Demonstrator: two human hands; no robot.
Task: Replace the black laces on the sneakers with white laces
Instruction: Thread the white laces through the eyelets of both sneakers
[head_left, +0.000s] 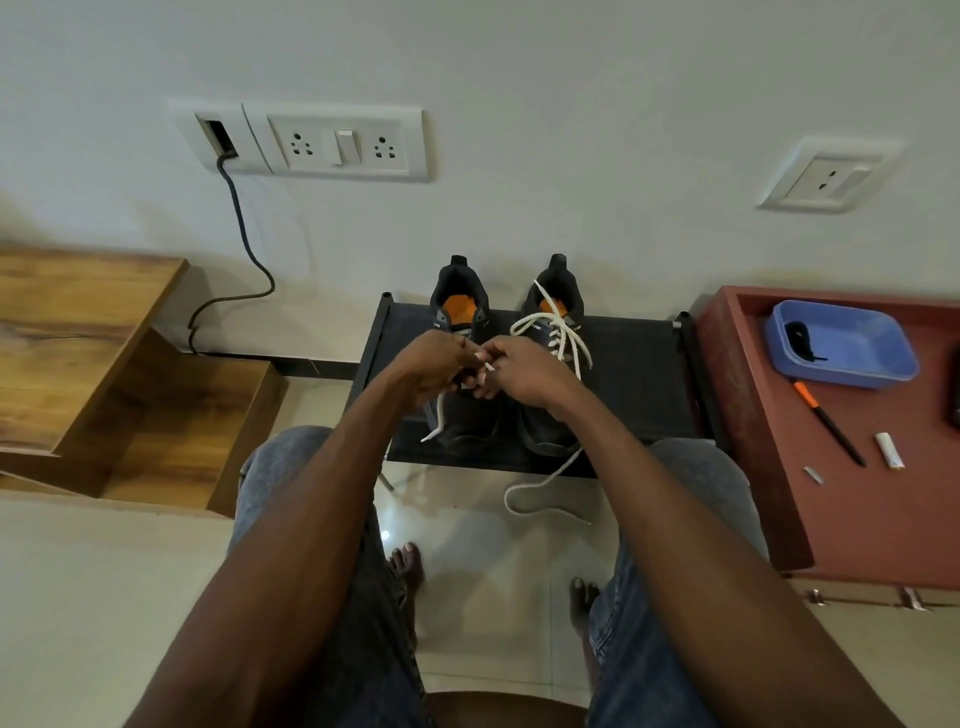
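Both hands (470, 366), seemingly pinching white lace (435, 423).

Two sneakers are set side by side on a low rack (639, 358) against the wall, heels to the wall, toes twd the person. L sneaker (460, 306) is partly covered by both hands: left hand (431, 364) and right hand (524, 371) are held together over it, w/ a lace (435, 421) hanging below them. R sneaker (553, 332) is laced; its lace end (540, 493) is trailed off the rack onto the floor in front. A stepped shelf unit (88, 332) is placed L of the rack. A cabinet (779, 467) is placed R of it; on top a tray (852, 348) w/ a lace (800, 338) in it, a pen (831, 423) in front of the tray. Sockets (337, 143) are mounted on the wall behind, a cable (244, 234) led down from them.
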